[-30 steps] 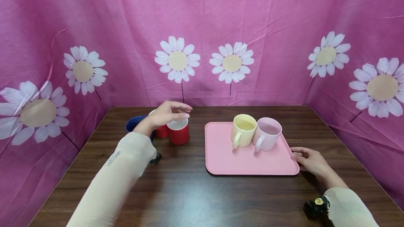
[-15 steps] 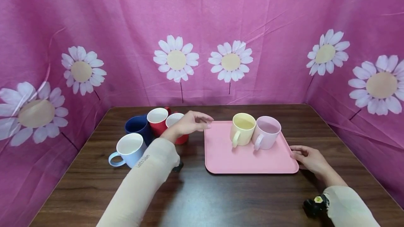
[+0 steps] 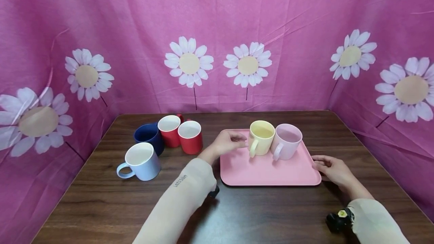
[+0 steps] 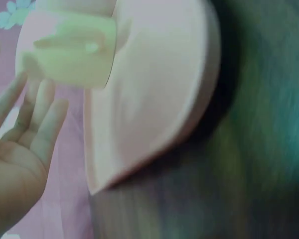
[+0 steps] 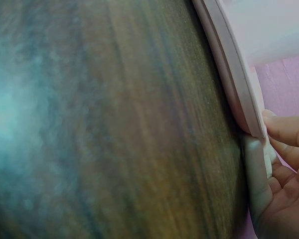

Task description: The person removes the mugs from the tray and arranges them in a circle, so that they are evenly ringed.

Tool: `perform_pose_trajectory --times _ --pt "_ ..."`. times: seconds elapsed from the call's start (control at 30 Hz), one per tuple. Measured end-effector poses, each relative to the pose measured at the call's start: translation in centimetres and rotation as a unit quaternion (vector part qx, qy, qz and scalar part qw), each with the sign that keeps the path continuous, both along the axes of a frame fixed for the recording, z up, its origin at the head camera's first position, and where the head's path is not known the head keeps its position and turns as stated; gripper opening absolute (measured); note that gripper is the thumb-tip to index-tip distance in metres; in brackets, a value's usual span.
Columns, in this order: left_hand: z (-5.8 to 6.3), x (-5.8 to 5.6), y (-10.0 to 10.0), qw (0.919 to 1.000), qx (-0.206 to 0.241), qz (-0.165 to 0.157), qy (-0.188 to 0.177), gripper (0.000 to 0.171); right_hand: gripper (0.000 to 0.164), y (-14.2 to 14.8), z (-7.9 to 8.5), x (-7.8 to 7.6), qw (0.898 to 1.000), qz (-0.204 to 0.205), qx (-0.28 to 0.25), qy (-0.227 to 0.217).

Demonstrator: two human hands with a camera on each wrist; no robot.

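Observation:
My left hand (image 3: 224,145) is over the left part of the pink tray (image 3: 268,175), its fingertips close to the yellow mug (image 3: 266,145). In the left wrist view the fingers of that hand (image 4: 17,157) are spread loosely beside the mug's wall, holding nothing. The yellow mug stands on the tray with its handle toward me. A pale pink mug (image 3: 287,147) is right beside it. At the tray's right edge, my right hand (image 3: 336,173) pinches the rim; the right wrist view has thumb and fingers on either side of the tray's edge (image 5: 229,74).
To the left on the wooden table (image 3: 135,210) stand a light blue mug (image 3: 146,166), a dark blue mug (image 3: 152,138) and two red mugs, one farther back (image 3: 170,134) and one nearer (image 3: 191,142). A pink flowered curtain (image 3: 217,10) encloses the table's back and sides.
My left hand has moved right, from above the red mugs to beside the yellow mug, uncovering the mugs on the left. My right hand stays on the tray's edge.

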State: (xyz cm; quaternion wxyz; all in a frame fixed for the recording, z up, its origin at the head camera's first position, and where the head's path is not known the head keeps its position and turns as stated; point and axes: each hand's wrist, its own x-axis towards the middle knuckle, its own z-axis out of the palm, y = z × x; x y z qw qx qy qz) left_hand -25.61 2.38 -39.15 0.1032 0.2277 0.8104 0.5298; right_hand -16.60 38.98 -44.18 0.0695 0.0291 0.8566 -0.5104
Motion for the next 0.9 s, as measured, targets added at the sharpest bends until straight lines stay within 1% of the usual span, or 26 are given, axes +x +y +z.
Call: perform_pose_trajectory --times 0.1,0.23,0.4,0.57,0.7,0.9 --pt "-0.6 0.4 1.0 0.9997 0.003 0.022 0.008 0.024 0.049 0.0 0.0 0.0 1.0 -0.003 -0.001 0.002" --pt "-1.1 1.0 2.0 0.9984 0.02 0.053 -0.001 0.022 0.049 0.0 -0.1 0.0 1.0 -0.004 0.001 -0.001" --pt "-1.7 1.6 3.3 0.9938 0.043 0.103 0.002 0.02 0.05 0.0 -0.1 0.1 1.0 -0.005 0.006 -0.005" --pt "-1.9 2.1 4.4 0.9888 0.038 0.144 0.008 0.023 0.051 0.0 -0.2 0.2 1.0 -0.01 0.009 -0.008" --pt "-2.1 2.2 4.9 0.9872 0.033 0.155 0.011 0.022 0.05 0.0 -0.2 0.2 1.0 -0.009 0.007 -0.006" --pt "-2.2 2.1 5.1 0.9882 0.034 0.148 0.02 0.018 0.049 -0.1 -0.1 0.2 1.0 -0.008 0.012 -0.002"
